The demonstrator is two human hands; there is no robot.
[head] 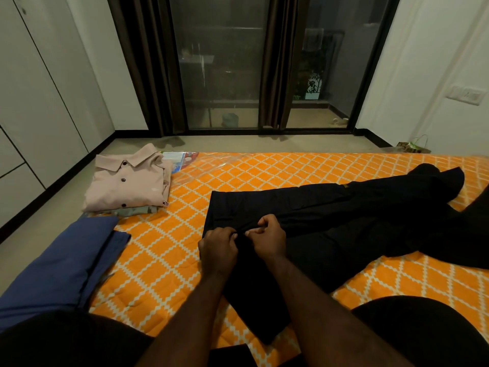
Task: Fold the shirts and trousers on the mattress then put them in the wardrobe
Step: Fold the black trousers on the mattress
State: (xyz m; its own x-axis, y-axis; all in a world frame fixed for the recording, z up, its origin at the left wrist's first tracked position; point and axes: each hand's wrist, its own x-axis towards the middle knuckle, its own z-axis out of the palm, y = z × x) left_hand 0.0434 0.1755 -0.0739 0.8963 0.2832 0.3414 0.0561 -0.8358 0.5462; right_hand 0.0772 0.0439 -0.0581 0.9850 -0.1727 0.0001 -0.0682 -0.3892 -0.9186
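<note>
Black trousers (pixel 330 207) lie spread across the orange patterned mattress (pixel 164 250), the waist toward me and the legs running off to the right. My left hand (pixel 218 247) and my right hand (pixel 270 238) sit side by side at the waist, each pinching the black cloth with curled fingers. A folded pink button shirt (pixel 127 181) rests on top of another folded garment (pixel 135 210) at the mattress's far left corner. White wardrobe doors (pixel 34 102) line the left wall.
A folded blue cloth (pixel 60 268) lies along the mattress's left edge. More dark fabric (pixel 476 215) lies at the right edge. A glass sliding door with dark curtains (pixel 272 62) is behind. A small bag (pixel 412 148) stands on the floor at the right.
</note>
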